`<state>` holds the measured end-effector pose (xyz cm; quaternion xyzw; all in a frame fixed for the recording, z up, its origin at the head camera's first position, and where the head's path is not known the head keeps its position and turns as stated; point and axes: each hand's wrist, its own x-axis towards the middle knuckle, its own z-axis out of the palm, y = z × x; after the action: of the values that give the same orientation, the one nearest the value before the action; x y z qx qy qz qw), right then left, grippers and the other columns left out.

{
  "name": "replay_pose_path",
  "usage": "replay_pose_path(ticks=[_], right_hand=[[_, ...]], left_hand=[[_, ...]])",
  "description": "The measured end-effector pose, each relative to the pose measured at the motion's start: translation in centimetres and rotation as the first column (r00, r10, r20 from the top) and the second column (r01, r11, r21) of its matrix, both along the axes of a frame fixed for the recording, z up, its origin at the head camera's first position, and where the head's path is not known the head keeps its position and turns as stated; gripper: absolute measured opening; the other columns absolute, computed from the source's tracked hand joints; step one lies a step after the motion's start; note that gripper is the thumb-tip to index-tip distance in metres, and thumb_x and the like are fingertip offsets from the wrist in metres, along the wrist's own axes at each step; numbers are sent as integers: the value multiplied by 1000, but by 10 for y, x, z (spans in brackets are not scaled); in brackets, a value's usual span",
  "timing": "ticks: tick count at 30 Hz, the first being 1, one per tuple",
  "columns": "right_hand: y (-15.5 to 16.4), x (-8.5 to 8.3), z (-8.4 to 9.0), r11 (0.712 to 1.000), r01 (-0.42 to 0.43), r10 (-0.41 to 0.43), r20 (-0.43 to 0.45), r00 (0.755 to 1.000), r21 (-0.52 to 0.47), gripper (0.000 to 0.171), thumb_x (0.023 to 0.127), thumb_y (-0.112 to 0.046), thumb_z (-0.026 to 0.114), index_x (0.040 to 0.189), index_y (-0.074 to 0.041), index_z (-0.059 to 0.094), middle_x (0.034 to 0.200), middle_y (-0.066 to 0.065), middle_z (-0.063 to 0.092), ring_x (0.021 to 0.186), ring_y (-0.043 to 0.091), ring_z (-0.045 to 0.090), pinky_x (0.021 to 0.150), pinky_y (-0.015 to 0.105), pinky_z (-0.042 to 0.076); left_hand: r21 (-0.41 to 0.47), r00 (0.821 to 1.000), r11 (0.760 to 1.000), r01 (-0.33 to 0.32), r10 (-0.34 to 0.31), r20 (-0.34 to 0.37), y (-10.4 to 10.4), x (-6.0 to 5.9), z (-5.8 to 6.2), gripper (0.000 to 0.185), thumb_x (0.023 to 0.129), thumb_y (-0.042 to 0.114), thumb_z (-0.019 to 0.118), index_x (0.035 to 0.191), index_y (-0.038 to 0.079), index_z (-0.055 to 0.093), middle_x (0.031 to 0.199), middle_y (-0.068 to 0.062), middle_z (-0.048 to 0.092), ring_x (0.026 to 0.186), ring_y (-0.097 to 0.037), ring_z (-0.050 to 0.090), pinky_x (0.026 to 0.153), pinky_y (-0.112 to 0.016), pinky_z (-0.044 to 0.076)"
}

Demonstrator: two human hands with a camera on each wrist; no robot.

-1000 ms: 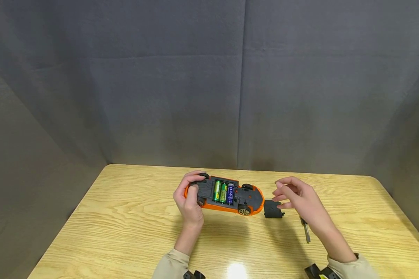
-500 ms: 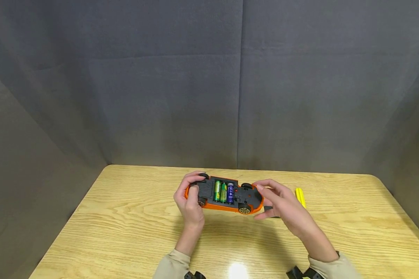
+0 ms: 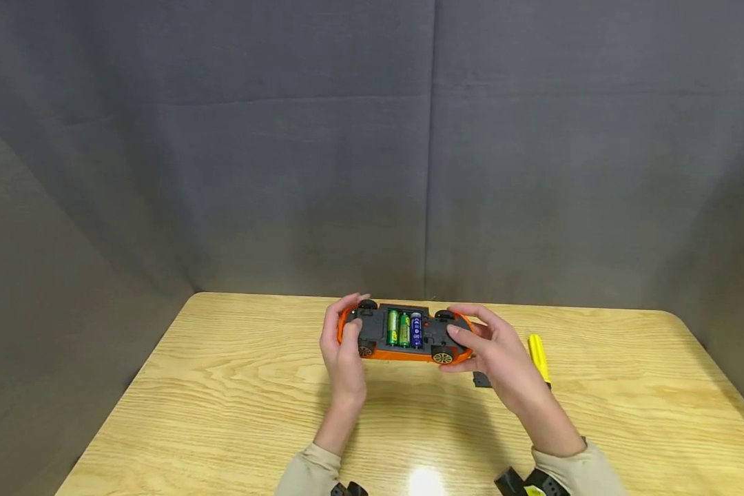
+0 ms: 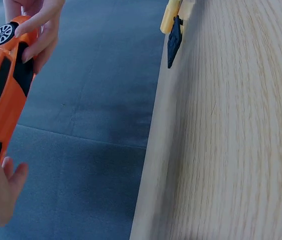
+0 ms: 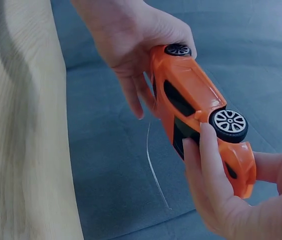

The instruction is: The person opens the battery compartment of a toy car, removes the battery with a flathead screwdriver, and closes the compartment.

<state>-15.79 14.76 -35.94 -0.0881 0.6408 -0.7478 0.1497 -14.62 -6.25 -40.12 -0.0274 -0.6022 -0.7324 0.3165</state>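
Note:
Both hands hold an orange toy car above the table, its black underside turned up toward the head camera. My left hand grips the left end, thumb on the underside. At the right end my right hand grips the car, its thumb pressed on the underside near a wheel. Two green batteries and a blue battery lie side by side in the uncovered compartment. In the right wrist view the car's orange side shows between the hands.
A black battery cover lies on the wooden table, partly hidden by the right hand. To its right is a yellow-handled screwdriver, its shaft hidden behind the forearm. Grey cloth hangs behind the table.
My right hand has moved left from above the cover and taken hold of the car's right end. The car has shifted slightly up and right.

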Motion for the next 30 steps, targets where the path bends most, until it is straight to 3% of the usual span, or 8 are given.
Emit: replay_pose_path(ticks=[3, 7, 12, 14, 17, 20, 24, 30], right_hand=[[4, 0, 1, 1000, 24, -24, -6, 1000, -11, 48, 104, -4, 56, 148, 8, 40, 145, 33, 43, 106, 30, 70, 80, 53, 63], [8, -1, 2, 998, 56, -56, -18, 998, -25, 47, 104, -4, 57, 147, 8, 41, 141, 31, 45, 103, 28, 70, 80, 55, 62], [11, -3, 2, 996, 86, -87, -38, 995, -26, 46, 103, -3, 58, 146, 8, 44, 132, 25, 50, 99, 27, 69, 79, 58, 62], [11, -4, 1, 996, 89, -90, -41, 995, -21, 46, 103, -3, 58, 145, 8, 45, 127, 23, 52, 98, 27, 69, 79, 58, 62], [12, -6, 0, 996, 87, -88, -34, 996, -15, 44, 103, -3, 58, 144, 6, 47, 121, 19, 54, 96, 27, 67, 79, 59, 61], [14, -8, -2, 996, 85, -85, -27, 996, -16, 45, 103, -3, 58, 145, 7, 47, 119, 18, 57, 95, 27, 67, 79, 58, 62], [17, -10, -3, 996, 86, -87, -26, 996, -23, 45, 102, -4, 60, 144, 7, 48, 117, 16, 60, 93, 27, 69, 78, 58, 62], [19, -12, -5, 996, 85, -86, -27, 996, -34, 43, 102, -5, 61, 143, 5, 50, 118, 16, 61, 94, 27, 69, 78, 58, 62]], left_hand=[[-59, 997, 998, 8, -4, 71, 2, -1, 2, 43, 97, 1, 42, 137, 3, 59, 132, -12, 67, 125, -24, 57, 100, -24, 47], [-103, 985, 994, 33, -15, 173, 2, -2, 8, 42, 99, 5, 47, 138, 7, 62, 134, -7, 67, 122, -24, 60, 94, -26, 51], [-152, 943, 982, 111, -56, 327, -2, -1, 17, 41, 99, 11, 52, 139, 11, 62, 135, -12, 64, 106, -27, 64, 77, -34, 60], [-136, 925, 977, 165, -106, 365, -5, 1, 20, 42, 100, 11, 53, 141, 9, 60, 133, -17, 61, 99, -28, 65, 68, -40, 63], [-70, 902, 969, 238, -194, 386, -9, 3, 24, 43, 99, 8, 53, 141, 4, 57, 129, -24, 58, 88, -27, 65, 59, -47, 64], [-14, 887, 959, 284, -258, 383, -11, 4, 27, 43, 96, 5, 55, 139, 0, 56, 127, -25, 58, 86, -25, 65, 59, -47, 64], [22, 876, 952, 306, -291, 386, -11, 4, 30, 43, 94, 5, 57, 137, -1, 56, 126, -23, 58, 90, -25, 65, 61, -43, 64], [32, 870, 956, 292, -279, 407, -11, 4, 31, 41, 93, 5, 59, 133, -1, 59, 126, -21, 58, 97, -27, 63, 67, -38, 64]])
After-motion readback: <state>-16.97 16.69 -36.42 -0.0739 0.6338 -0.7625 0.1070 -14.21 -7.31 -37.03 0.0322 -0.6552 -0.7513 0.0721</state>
